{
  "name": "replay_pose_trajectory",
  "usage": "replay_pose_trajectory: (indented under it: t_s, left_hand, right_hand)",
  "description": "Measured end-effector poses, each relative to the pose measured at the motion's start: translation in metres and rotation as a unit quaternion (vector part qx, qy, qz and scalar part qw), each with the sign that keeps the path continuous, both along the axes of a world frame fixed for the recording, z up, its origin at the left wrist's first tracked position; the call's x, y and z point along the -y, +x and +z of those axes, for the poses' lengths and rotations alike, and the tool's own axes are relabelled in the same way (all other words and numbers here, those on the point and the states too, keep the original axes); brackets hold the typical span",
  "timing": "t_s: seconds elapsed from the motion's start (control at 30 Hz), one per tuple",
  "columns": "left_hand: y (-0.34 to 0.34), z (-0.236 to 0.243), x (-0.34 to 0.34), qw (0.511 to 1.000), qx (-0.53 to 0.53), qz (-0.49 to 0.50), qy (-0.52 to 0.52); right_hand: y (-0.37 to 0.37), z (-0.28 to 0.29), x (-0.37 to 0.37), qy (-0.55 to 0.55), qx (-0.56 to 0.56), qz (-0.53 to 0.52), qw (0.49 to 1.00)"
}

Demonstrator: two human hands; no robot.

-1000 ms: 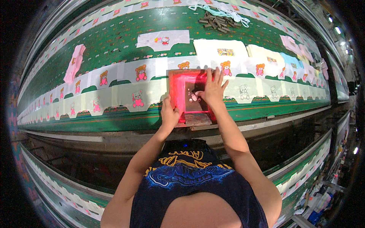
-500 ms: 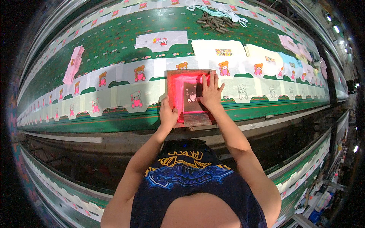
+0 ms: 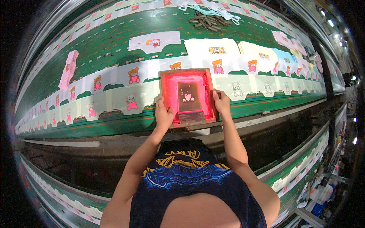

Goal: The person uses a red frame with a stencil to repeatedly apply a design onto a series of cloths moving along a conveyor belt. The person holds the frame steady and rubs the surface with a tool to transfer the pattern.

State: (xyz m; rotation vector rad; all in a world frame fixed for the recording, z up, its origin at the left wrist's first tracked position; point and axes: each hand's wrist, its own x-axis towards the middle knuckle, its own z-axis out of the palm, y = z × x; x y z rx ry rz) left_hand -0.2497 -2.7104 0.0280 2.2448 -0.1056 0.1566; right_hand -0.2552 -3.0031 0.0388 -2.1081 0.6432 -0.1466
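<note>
A wooden screen-printing frame [image 3: 164, 85], smeared inside with bright pink ink, is in front of me over the near row of fabric pieces. In its mesh shows a small bear stencil [image 3: 188, 95]. A flat, dark squeegee blade [image 3: 192, 118] rests against the frame's near inner side. My left hand [image 3: 163, 115] is closed around the left edge, while my right hand [image 3: 221, 102] grips the right edge. To the left lies a pale fabric piece with a pink-printed bear [image 3: 131, 102]; to the right, one shows only a bear outline [image 3: 237, 88].
A long green table [image 3: 114, 127] carries rows of printed pieces. Behind the frame are cream fabric stacks [image 3: 209, 45], a blue stack [image 3: 286, 57] and a folded pink bundle [image 3: 69, 68]. Dark short tubes [image 3: 207, 22] and pale blue cords [image 3: 228, 16] lie farther back.
My right hand has come off the top right inside of the frame and now holds its right outer edge. My left hand keeps its hold. The whole view has shifted slightly.
</note>
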Motion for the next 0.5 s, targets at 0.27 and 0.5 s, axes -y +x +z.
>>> replay_pose_trajectory:
  t_s: [0.27,0.5]
  left_hand:
    - [-0.001,0.002,0.000,1.000,0.012,-0.003,-0.002]
    - [0.001,0.003,-0.001,1.000,0.001,-0.001,0.002]
  right_hand:
    - [-0.066,-0.001,-0.002,0.087,-0.041,0.027,0.995]
    - [-0.072,0.028,0.001,0.194,-0.053,0.056,0.978]
